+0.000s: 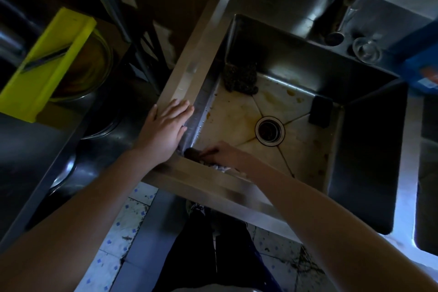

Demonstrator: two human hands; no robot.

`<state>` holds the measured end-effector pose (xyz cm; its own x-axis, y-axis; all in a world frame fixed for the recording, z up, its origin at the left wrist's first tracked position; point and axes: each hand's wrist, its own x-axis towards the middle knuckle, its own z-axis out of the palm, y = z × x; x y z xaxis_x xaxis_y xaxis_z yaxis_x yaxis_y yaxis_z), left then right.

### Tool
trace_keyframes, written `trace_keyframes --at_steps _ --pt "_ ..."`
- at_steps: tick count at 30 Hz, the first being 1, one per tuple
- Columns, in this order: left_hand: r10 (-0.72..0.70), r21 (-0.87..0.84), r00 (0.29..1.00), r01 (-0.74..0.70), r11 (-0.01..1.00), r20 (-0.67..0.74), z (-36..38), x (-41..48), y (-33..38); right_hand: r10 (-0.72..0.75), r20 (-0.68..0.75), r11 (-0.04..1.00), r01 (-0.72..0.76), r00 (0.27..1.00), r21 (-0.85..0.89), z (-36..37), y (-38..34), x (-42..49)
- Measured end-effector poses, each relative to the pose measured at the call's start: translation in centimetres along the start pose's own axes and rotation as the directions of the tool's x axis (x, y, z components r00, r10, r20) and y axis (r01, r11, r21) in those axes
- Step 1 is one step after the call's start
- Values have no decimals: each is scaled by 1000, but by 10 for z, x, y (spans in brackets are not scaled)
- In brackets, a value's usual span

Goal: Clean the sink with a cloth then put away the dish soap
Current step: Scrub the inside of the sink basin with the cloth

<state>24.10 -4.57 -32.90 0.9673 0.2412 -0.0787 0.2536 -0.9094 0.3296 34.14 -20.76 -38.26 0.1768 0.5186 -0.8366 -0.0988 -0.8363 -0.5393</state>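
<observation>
Two bare hands are in view: the left hand and the right hand. One steel sink is seen whole, with one round drain in its floor, and one faucet rises behind it. One pale cloth shows under the right hand. Inside lie one dark scouring pad and one black sponge. Beside the basin sits one yellow board, one glass bowl, and one small clear glass.

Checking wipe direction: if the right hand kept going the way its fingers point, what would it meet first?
Probably the left wall of the sink: the right hand, pressing a cloth, points into the near-left corner.
</observation>
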Motion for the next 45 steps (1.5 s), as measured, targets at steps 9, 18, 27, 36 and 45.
trace_keyframes --at_steps 9,18,27,36,45 --pt "-4 29 1000 4 1000 2 1 2 1 231 37 973 -230 972 -26 -52 96 -41" --pt "-32 53 999 32 998 7 6 1 2 374 -211 917 -394 903 -65 -103 195 -101" --pt "-28 64 1000 29 998 -9 9 -1 1 334 -170 892 -369 927 -262 -87 161 -95" --pt "-13 67 1000 14 998 -15 11 0 0 156 -26 983 -158 987 -95 -35 49 -52" --pt "-5 145 1000 6 989 -6 10 2 1 118 -21 993 -118 993 -27 -28 43 -50"
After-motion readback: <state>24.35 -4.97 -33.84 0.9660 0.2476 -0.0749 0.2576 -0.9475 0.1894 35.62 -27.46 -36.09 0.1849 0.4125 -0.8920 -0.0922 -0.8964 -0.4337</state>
